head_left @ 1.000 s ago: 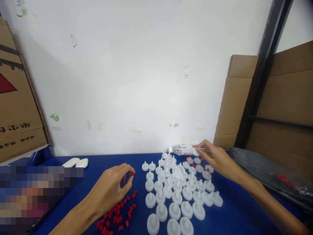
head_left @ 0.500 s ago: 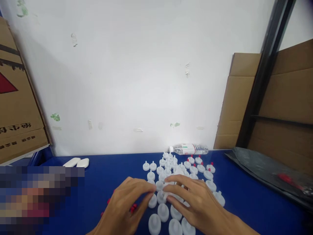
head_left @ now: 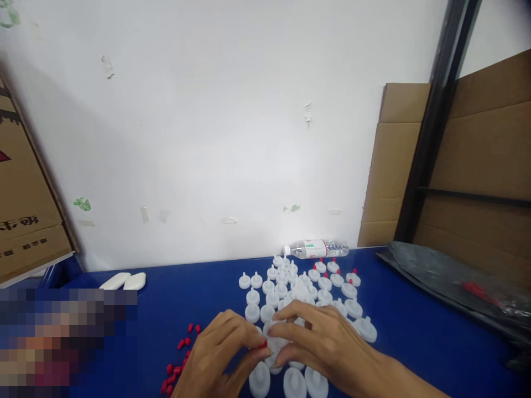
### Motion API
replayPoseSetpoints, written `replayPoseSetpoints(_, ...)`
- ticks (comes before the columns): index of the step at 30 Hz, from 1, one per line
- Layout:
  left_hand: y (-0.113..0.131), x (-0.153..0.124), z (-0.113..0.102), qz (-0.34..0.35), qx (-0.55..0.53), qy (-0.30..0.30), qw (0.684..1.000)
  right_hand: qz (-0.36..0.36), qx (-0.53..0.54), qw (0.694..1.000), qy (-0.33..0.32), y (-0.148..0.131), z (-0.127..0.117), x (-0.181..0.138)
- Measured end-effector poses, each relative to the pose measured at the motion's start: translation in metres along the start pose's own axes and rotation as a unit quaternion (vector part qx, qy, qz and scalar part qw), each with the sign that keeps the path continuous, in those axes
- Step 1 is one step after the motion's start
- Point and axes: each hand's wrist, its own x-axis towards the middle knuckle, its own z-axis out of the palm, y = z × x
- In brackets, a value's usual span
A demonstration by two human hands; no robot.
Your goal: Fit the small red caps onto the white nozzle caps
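Note:
Both hands meet low in the middle, over a spread of several white plastic caps [head_left: 290, 287] on the blue table [head_left: 415, 331]. My left hand [head_left: 222, 354] pinches a small red plug [head_left: 264, 344] between thumb and fingers. My right hand [head_left: 319, 342] is closed on one white cap [head_left: 276, 345] and holds it against the red plug. Loose red plugs [head_left: 176, 367] lie left of my left hand. A few caps at the far right [head_left: 348, 279] carry red tips.
A clear water bottle [head_left: 315, 249] lies against the white wall. Two white oblong pieces [head_left: 123, 281] lie at the left. Cardboard boxes stand at the left [head_left: 25, 221] and right [head_left: 394, 166]. A black plastic sheet [head_left: 448, 282] covers the table's right end.
My right hand came back from the far caps near the bottle and my left moved right. Both now meet over the near caps, holding a cap and a red plug together.

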Motion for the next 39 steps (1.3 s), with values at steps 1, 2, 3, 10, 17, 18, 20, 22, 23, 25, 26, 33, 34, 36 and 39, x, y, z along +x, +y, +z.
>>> replayPoseSetpoints(1, -0.001, 0.000, 0.000, -0.005, 0.003, 0.002, 1.000, -0.001, -0.001, 1.000, 0.001, 0.001, 0.000, 0.000)
replayPoseSetpoints(2, -0.002, 0.000, 0.000, -0.009, 0.008, 0.001, 1.000, 0.000, -0.003, 1.000, 0.000, 0.002, 0.001, -0.001)
replayPoseSetpoints(3, -0.003, 0.000, 0.000, -0.009, 0.011, -0.001, 1.000, 0.002, -0.005, 1.000, -0.002, 0.002, 0.002, -0.001)
replayPoseSetpoints(10, -0.002, 0.002, -0.002, 0.001, -0.018, -0.011, 1.000, 0.024, 0.018, 0.999, 0.013, -0.002, 0.005, -0.004)
replayPoseSetpoints(17, -0.007, 0.000, 0.002, 0.035, 0.052, -0.042, 0.997, -0.016, 0.036, 0.998, 0.052, -0.010, 0.002, -0.002)
replayPoseSetpoints(18, -0.008, -0.001, 0.002, 0.051, 0.063, -0.049, 0.995, -0.021, 0.039, 0.998, 0.055, -0.011, 0.001, -0.001)
replayPoseSetpoints(20, -0.008, -0.002, 0.002, 0.070, 0.073, -0.057, 0.993, -0.018, 0.056, 0.996, 0.062, -0.012, 0.002, 0.000)
replayPoseSetpoints(22, -0.007, -0.002, 0.002, 0.079, 0.072, -0.052, 0.993, -0.009, 0.081, 0.994, 0.073, -0.013, 0.003, 0.000)
replayPoseSetpoints(23, -0.005, -0.002, 0.002, 0.079, 0.072, -0.050, 0.993, -0.004, 0.092, 0.993, 0.077, -0.014, 0.003, 0.000)
replayPoseSetpoints(25, -0.002, -0.002, 0.003, 0.077, 0.075, -0.047, 0.993, 0.001, 0.109, 0.991, 0.078, -0.016, 0.002, 0.000)
replayPoseSetpoints(26, 0.000, -0.002, 0.003, 0.077, 0.076, -0.045, 0.993, 0.005, 0.112, 0.991, 0.073, -0.017, 0.001, 0.000)
replayPoseSetpoints(33, 0.008, 0.001, 0.003, 0.071, 0.101, -0.068, 0.990, -0.057, 0.040, 0.995, 0.078, -0.016, -0.006, -0.002)
replayPoseSetpoints(34, 0.008, 0.002, 0.002, 0.065, 0.100, -0.070, 0.990, -0.059, 0.012, 0.996, 0.067, -0.013, -0.006, -0.003)
replayPoseSetpoints(36, 0.004, 0.004, -0.002, 0.054, 0.094, -0.062, 0.992, -0.045, -0.047, 0.997, 0.038, -0.005, -0.008, -0.004)
replayPoseSetpoints(39, -0.009, 0.005, -0.012, 0.022, 0.088, -0.054, 0.994, 0.017, -0.102, 0.995, 0.015, 0.014, -0.014, -0.007)
